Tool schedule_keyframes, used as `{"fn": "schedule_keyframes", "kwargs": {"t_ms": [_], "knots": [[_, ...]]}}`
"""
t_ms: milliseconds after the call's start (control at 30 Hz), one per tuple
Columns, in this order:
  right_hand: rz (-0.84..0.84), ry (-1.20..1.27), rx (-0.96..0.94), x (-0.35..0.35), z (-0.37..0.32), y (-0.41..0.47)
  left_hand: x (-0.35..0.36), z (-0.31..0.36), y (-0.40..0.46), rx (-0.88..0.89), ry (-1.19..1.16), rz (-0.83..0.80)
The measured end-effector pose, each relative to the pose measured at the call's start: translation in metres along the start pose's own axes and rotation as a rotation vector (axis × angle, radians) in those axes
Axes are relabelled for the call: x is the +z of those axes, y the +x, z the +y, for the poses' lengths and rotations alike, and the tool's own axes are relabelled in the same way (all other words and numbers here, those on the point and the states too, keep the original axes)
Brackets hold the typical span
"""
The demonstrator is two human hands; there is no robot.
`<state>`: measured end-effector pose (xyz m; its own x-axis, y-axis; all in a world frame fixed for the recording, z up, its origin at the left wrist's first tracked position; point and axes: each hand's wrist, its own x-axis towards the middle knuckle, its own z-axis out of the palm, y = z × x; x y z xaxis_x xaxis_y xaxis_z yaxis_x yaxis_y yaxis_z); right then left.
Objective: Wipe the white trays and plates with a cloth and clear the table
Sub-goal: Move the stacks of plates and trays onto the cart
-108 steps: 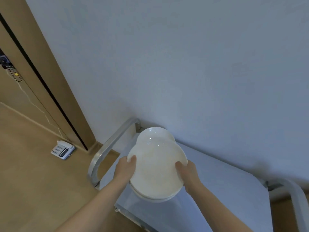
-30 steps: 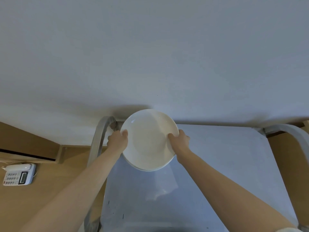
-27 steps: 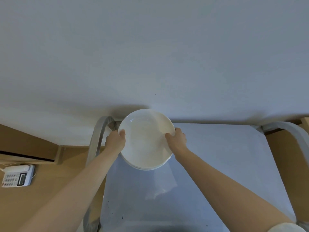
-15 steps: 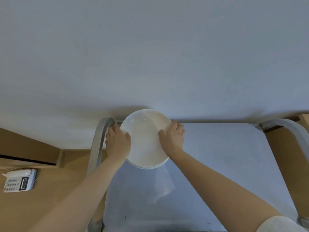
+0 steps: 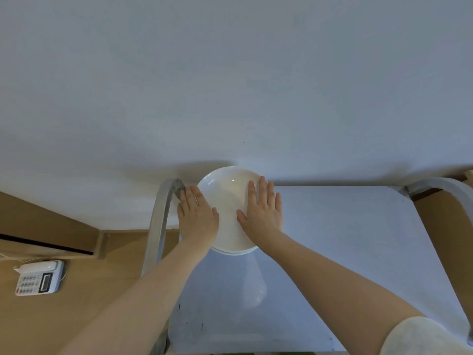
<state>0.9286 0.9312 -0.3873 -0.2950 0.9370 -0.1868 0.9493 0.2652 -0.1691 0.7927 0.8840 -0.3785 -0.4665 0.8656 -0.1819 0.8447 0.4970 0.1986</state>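
Now both hands lie flat, fingers straight, no grip: left hand and right hand rest on opposite rims of the white plates. Stack sits at far-left corner of the desk, against the wall; phone on floor, left.

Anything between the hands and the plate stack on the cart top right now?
Nothing visible. The left hand and right hand lie with straight fingers directly on the top plate of the plate stack, one at each side. The stack sits on the cart top by the wall, beside the cart handle.
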Motion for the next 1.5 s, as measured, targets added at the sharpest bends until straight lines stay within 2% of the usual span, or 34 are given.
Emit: {"fn": "schedule_keyframes", "kwargs": {"t_ms": [100,233,600,733,800,1033,1233,1500], "knots": [[-0.017,-0.050,-0.057,-0.001,0.002,-0.004,0.003,0.000,-0.010,0.127,0.196,0.037],[-0.022,-0.084,-0.111,0.001,0.002,-0.016,0.009,0.004,-0.020,0.293,0.209,0.041],[-0.040,-0.046,-0.137,-0.010,0.022,-0.057,0.009,0.010,-0.050,0.419,0.315,-0.089],[-0.021,-0.002,-0.062,-0.020,0.046,-0.080,-0.005,0.032,-0.071,0.576,0.268,0.048],[-0.013,0.009,-0.014,-0.025,0.060,-0.094,-0.007,0.046,-0.082,0.567,0.233,-0.031],[0.073,0.036,0.199,-0.045,0.131,-0.151,-0.012,0.119,-0.121,0.861,0.198,0.119],[0.154,0.067,0.370,-0.063,0.204,-0.220,0.003,0.200,-0.173,1.021,0.157,-0.002],[0.286,0.100,0.546,-0.086,0.301,-0.334,0.025,0.308,-0.281,1.239,0.179,0.028]]}}
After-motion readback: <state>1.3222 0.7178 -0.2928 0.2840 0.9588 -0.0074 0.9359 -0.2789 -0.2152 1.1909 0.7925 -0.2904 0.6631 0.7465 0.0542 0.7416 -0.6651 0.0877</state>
